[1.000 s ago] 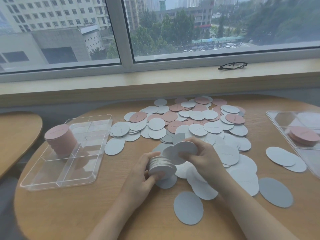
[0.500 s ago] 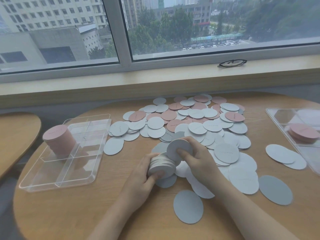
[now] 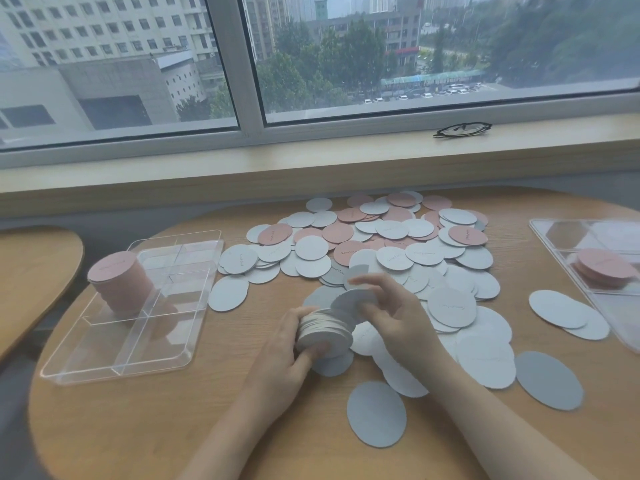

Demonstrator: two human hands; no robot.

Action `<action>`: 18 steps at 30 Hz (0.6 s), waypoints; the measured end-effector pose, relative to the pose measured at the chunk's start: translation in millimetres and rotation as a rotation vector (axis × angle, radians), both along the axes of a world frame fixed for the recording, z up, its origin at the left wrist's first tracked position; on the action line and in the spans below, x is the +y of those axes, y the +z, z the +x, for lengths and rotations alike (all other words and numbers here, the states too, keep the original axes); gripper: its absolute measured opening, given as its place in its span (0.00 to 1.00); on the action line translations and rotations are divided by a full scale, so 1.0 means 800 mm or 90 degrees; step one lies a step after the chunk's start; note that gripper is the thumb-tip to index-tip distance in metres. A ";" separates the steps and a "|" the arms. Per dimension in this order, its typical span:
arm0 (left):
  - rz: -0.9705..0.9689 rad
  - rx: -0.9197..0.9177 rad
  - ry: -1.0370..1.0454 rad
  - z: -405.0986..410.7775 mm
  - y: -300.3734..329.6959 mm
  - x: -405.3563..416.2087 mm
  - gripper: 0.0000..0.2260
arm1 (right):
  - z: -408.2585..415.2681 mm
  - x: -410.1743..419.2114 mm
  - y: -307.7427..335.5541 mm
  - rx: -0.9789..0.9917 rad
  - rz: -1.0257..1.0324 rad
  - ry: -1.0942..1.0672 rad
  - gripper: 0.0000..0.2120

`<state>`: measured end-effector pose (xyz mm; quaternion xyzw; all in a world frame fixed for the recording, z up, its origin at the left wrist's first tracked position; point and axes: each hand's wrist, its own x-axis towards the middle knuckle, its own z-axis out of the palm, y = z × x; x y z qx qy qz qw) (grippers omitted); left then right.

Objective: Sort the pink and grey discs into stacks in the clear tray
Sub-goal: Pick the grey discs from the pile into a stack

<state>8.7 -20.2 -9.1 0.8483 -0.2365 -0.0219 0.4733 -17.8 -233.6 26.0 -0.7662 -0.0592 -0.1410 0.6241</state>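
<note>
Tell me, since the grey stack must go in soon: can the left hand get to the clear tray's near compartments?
Probably yes. The left hand grips the grey stack; bare table lies between it and the clear tray, whose near compartments look empty.

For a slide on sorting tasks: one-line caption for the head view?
Left hand grips a grey disc stack while right hand adds a grey disc; pink stack stands in clear tray.

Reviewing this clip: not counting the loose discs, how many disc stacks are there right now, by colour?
Pink stacks: 2, the tall pink stack in the left tray and the low pink stack in the right tray.
Grey stacks: 1, the grey stack gripped by the left hand.
Total: 3 stacks.
</note>
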 end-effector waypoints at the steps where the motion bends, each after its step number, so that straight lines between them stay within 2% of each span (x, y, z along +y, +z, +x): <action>1: 0.000 -0.005 0.000 0.000 0.000 -0.001 0.19 | -0.001 0.003 -0.001 0.003 -0.036 0.021 0.15; 4: 0.043 -0.038 0.017 -0.001 0.001 -0.005 0.26 | -0.003 0.010 -0.004 0.002 -0.146 0.085 0.13; 6: 0.078 -0.045 0.009 -0.003 0.002 -0.007 0.31 | -0.001 0.017 -0.011 -0.020 -0.282 0.131 0.19; 9: 0.090 -0.054 -0.020 -0.004 0.002 -0.009 0.33 | 0.002 0.023 -0.024 -0.061 -0.463 0.141 0.27; 11: 0.090 -0.064 -0.026 -0.005 0.003 -0.010 0.33 | 0.004 0.022 -0.027 -0.074 -0.485 0.135 0.31; 13: 0.087 -0.068 -0.030 -0.006 0.001 -0.009 0.33 | 0.004 0.018 -0.023 -0.067 -0.429 0.139 0.33; 15: 0.084 -0.061 -0.017 -0.005 0.001 -0.007 0.35 | 0.006 0.003 -0.018 -0.060 -0.363 0.097 0.30; 16: 0.086 -0.056 -0.009 -0.005 0.002 -0.005 0.36 | 0.009 -0.008 -0.015 -0.064 -0.373 0.051 0.28; 18: 0.083 -0.046 0.002 -0.005 0.005 -0.003 0.35 | 0.012 -0.036 -0.010 -0.050 -0.479 -0.021 0.22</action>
